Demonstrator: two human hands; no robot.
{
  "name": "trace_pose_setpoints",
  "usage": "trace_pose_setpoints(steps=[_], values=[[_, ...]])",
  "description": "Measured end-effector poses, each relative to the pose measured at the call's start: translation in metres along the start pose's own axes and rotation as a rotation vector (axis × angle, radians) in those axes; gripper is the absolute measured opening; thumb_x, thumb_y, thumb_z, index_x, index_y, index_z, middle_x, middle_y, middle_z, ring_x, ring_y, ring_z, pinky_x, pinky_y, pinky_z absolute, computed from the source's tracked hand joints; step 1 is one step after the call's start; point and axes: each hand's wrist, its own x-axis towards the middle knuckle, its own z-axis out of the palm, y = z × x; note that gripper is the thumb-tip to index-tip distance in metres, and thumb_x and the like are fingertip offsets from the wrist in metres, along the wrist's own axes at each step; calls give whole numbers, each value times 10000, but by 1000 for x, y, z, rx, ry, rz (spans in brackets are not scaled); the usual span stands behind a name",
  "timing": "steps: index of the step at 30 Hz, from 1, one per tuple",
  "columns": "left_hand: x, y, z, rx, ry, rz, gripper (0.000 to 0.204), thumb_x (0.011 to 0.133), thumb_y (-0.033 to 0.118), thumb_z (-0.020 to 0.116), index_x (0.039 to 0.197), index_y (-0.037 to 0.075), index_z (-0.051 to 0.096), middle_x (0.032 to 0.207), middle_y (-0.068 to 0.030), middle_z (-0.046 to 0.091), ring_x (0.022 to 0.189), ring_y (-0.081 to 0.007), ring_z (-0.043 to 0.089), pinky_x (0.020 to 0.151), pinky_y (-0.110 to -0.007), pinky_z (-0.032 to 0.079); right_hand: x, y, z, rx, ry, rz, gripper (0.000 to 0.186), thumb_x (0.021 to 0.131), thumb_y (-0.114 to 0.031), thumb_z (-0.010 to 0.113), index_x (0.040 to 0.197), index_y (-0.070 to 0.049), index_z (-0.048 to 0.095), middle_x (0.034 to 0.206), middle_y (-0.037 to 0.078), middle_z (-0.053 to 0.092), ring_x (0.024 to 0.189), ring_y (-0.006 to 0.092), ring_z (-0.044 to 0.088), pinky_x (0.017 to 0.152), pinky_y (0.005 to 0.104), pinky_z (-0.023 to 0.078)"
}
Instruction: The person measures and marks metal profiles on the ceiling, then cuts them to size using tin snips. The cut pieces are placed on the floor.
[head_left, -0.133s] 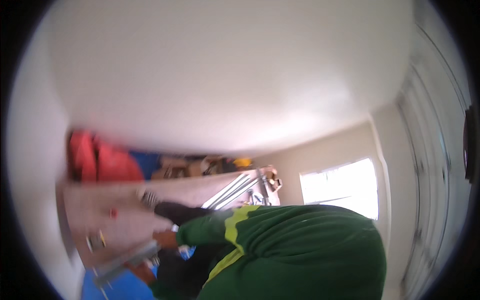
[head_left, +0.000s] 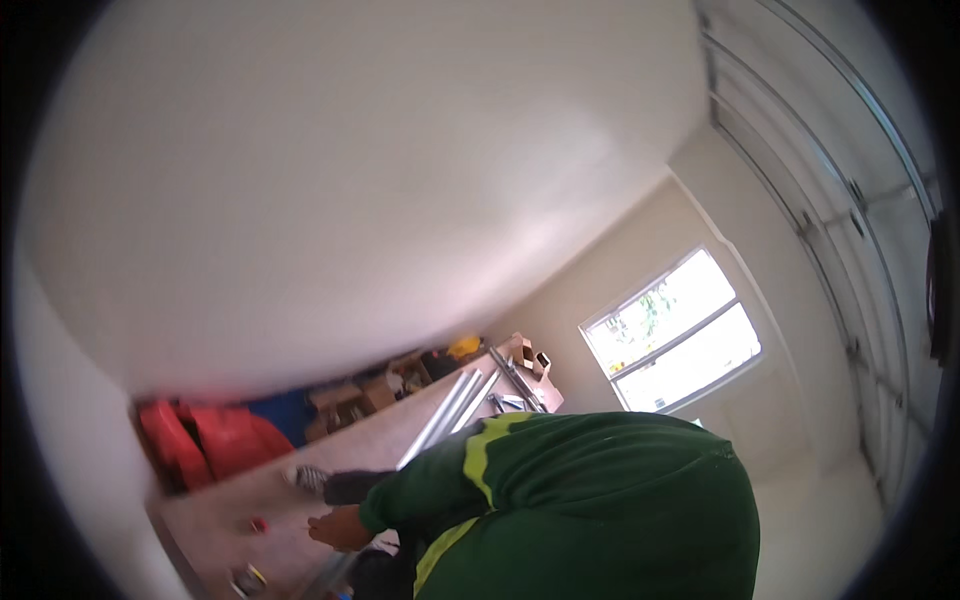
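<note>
My right hand (head_left: 342, 529) reaches left from a green sleeve with a yellow-green stripe. Its fingers are drawn together at the tips, and whatever they may pinch is too small to make out. Just below it, a grey metal profile (head_left: 328, 577) shows partly beside my dark-trousered knee. On the pinkish floor to the left lies a small red object (head_left: 260, 525). Nearer the lower edge is a small dark item with a yellow edge (head_left: 250, 580), its kind unclear. My left hand is out of the picture.
Long silvery metal profiles (head_left: 445, 412) lie beyond my arm, with tools (head_left: 508, 402) beside them. Red bags or cloths (head_left: 215, 440), cardboard boxes (head_left: 350, 405) and a yellow item (head_left: 465, 346) line the wall. A window (head_left: 675, 330) is at the right.
The view has tilted, and the scene sits lower at the left. My left hand, earlier on the metal profile, has left the picture. My right hand now shows apart from the profile.
</note>
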Motion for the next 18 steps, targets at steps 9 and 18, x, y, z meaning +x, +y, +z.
trace_pose_setpoints(steps=[9,18], values=[[-20,-4,-58,57,191,9,992,937,405,766,1715,125,217,1687,-194,360,1492,-358,436,1201,-544,459,-158,84,-366,-1119,1030,56,552,991,-96,567,1511,82,516,1541,275,529,1485,407,476,1346,552,252],[-24,-30,-142,-274,332,263,856,1020,710,633,1691,245,374,1670,-50,454,1478,-320,472,1179,-554,412,-183,-74,-818,-808,1487,433,833,1114,-493,609,1649,78,325,1773,313,211,1628,474,258,1351,557,253]])
